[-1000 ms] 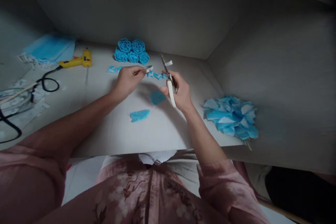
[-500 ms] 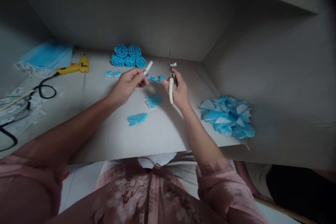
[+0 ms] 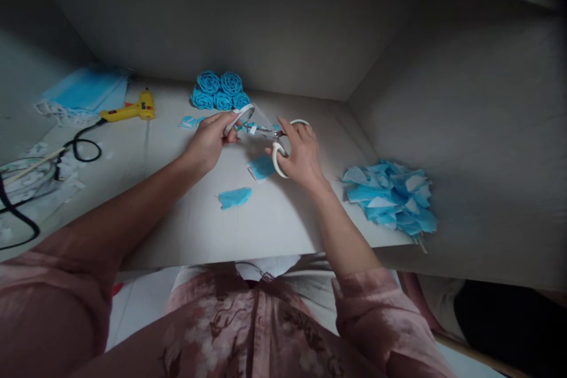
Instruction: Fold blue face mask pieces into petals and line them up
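My left hand pinches a narrow white strip, which bends into a curve above the fingers. Fingers through the loops, my right hand grips scissors with white handles. Their blades are spread and point left toward the strip, one of them blurred. A tiny white scrap shows by the lower blade. Behind the blades are small blue and white bits, partly hidden. Below the hands, a blue fabric piece and another blue piece lie on the table.
Several rolled blue rosettes are stacked at the back. To the left are a yellow glue gun with a black cord, a pile of blue face masks and white scraps. A ruffled blue bundle lies at the right edge.
The scissors have turned from pointing away to pointing left, and their blades and handles have spread. The white strip, straight before, now curves. A white scrap has shifted left with the blades.
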### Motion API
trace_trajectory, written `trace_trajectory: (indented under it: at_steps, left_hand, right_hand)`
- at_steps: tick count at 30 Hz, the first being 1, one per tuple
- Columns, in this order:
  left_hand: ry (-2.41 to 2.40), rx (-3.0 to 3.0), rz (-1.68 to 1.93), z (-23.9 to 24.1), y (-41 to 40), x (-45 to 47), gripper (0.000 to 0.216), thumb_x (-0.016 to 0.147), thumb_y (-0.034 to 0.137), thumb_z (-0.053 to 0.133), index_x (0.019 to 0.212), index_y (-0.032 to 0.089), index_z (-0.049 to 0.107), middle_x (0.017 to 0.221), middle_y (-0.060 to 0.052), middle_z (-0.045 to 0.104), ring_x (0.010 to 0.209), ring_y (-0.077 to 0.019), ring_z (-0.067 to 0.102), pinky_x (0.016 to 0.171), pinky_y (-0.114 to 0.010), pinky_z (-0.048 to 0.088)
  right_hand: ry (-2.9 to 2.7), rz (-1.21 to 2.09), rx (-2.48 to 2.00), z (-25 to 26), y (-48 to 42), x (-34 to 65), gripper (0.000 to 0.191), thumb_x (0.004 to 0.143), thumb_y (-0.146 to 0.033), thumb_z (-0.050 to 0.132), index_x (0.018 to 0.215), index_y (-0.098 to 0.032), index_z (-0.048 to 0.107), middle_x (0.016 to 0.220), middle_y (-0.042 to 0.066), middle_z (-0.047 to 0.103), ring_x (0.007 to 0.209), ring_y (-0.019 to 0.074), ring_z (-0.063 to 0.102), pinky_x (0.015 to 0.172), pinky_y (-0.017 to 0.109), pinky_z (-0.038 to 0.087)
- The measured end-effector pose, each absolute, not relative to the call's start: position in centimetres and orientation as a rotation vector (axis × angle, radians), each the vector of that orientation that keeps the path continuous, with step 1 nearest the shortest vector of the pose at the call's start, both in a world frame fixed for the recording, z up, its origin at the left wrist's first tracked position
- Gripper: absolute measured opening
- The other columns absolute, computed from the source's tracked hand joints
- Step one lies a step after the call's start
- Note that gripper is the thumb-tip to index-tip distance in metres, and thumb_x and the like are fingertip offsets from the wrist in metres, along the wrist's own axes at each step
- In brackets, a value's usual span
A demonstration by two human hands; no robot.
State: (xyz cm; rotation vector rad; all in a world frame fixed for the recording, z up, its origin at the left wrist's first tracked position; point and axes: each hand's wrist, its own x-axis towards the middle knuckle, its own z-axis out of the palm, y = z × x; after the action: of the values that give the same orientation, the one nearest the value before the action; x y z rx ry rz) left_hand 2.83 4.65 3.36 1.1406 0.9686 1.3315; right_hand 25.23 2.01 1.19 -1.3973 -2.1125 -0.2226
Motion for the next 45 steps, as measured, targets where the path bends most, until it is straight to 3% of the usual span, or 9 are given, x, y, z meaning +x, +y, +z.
trace_trajectory:
  at_steps: [4, 10, 19, 27, 35, 45]
  left_hand:
    - [0.924, 1.135, 1.236, 3.4, 4.4, 3.0, 0.030, 0.093, 0.045, 0.067, 0.075, 0.021, 0.067, 0.056, 0.003, 0.048, 0.058, -0.0140, 0.051, 0.073, -0.029, 0.055]
    - [0.878, 1.117, 1.158, 3.5, 4.1, 3.2, 0.028, 0.091, 0.040, 0.066, 0.070, 0.022, 0.061, 0.062, 0.000, 0.053, 0.062, -0.0149, 0.053, 0.073, -0.030, 0.054]
    - [0.881, 1.126, 1.132, 3.1, 4.1, 3.2, 0.024, 0.088, 0.043, 0.064, 0.082, 0.020, 0.070, 0.073, -0.004, 0.064, 0.073, -0.0182, 0.063, 0.079, -0.033, 0.056]
    - [0.872, 1.089, 1.126, 3.2, 4.2, 3.4, 0.021, 0.088, 0.038, 0.065, 0.083, 0.019, 0.071, 0.083, -0.005, 0.068, 0.075, -0.0153, 0.060, 0.080, -0.030, 0.053]
    - [0.883, 1.134, 1.171, 3.2, 4.1, 3.5, 0.022, 0.091, 0.041, 0.064, 0.092, 0.020, 0.071, 0.092, -0.006, 0.074, 0.085, -0.0193, 0.067, 0.086, -0.034, 0.057]
    - [0.939, 1.056, 1.194, 3.4, 4.6, 3.3, 0.027, 0.096, 0.045, 0.060, 0.095, 0.020, 0.071, 0.086, -0.006, 0.073, 0.081, -0.0199, 0.068, 0.084, -0.035, 0.058]
  right_hand:
    - [-2.131, -0.298, -1.466, 1.4, 1.6, 24.8, 0.066, 0.101, -0.048, 0.055, 0.158, -0.016, 0.055, 0.120, 0.016, 0.068, 0.115, 0.0344, 0.057, 0.102, 0.049, 0.047]
    - [-2.120, -0.342, -1.511, 1.7, 1.2, 24.4, 0.065, 0.102, -0.048, 0.056, 0.159, -0.017, 0.054, 0.123, 0.016, 0.066, 0.116, 0.0352, 0.057, 0.100, 0.049, 0.046]
    - [-2.113, -0.338, -1.510, 1.5, 1.2, 24.2, 0.063, 0.102, -0.047, 0.056, 0.159, -0.019, 0.054, 0.123, 0.016, 0.068, 0.116, 0.0347, 0.056, 0.100, 0.048, 0.046]
    - [-2.169, -0.329, -1.560, 1.7, 0.9, 23.9, 0.066, 0.103, -0.042, 0.054, 0.163, -0.017, 0.047, 0.124, 0.016, 0.064, 0.119, 0.0356, 0.055, 0.101, 0.049, 0.045]
    - [-2.132, -0.320, -1.518, 1.3, 1.0, 23.7, 0.067, 0.100, -0.038, 0.055, 0.164, -0.019, 0.048, 0.124, 0.016, 0.066, 0.117, 0.0355, 0.055, 0.101, 0.049, 0.045]
    - [-2.115, -0.289, -1.532, 1.3, 1.1, 23.8, 0.065, 0.100, -0.040, 0.057, 0.160, -0.017, 0.053, 0.124, 0.017, 0.069, 0.118, 0.0364, 0.058, 0.101, 0.051, 0.048]
